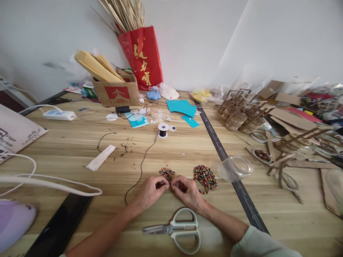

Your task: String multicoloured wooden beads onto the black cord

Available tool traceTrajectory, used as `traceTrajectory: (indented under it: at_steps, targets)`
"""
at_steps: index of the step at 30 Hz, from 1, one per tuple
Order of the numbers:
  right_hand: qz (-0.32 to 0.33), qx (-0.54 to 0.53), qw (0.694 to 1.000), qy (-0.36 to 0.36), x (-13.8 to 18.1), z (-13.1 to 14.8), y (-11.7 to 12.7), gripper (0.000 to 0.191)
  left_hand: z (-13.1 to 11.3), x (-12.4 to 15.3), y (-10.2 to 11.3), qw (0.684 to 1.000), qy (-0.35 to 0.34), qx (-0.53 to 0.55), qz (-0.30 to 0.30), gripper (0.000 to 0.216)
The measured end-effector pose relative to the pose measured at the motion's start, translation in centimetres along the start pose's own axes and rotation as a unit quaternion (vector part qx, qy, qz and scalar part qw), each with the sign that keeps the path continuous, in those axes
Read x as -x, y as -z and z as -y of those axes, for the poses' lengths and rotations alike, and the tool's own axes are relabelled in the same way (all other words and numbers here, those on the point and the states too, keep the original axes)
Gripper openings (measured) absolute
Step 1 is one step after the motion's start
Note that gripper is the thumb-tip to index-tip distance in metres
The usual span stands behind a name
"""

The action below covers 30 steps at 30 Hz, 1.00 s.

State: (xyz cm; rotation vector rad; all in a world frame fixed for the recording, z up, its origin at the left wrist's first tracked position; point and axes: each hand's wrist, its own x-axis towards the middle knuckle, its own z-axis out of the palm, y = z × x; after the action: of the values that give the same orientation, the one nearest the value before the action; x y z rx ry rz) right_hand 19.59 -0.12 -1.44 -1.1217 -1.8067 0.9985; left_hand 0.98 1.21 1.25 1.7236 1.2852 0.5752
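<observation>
Left hand and right hand, each with thumb and fingertips brought together, meet just in front of the loose beads; whether anything is pinched cannot be told. Beaded strands lie beside the right hand, with a clear plastic container farther right. Scissors occupy the space between the forearms. Black cord trails from a spool past the left hand. Small woven baskets crowd the right. The wood-grained table, crossed by a dark strip, meets a pale wall, against which a red bag stands.
</observation>
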Motion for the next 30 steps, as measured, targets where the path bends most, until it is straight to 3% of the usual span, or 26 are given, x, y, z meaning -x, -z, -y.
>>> traceTrajectory:
  at_steps: [8, 30]
  targets:
    - [0.031, -0.033, 0.998, -0.048, -0.2, -0.22, 0.28, 0.011, 0.91, 0.08, -0.26, 1.0, -0.018, 0.019, -0.006, 0.018]
    - [0.046, -0.019, 0.998, -0.047, 0.14, -0.34, 0.6, 0.014, 0.25, 0.07, 0.03, 1.0, -0.025, -0.005, 0.004, 0.015]
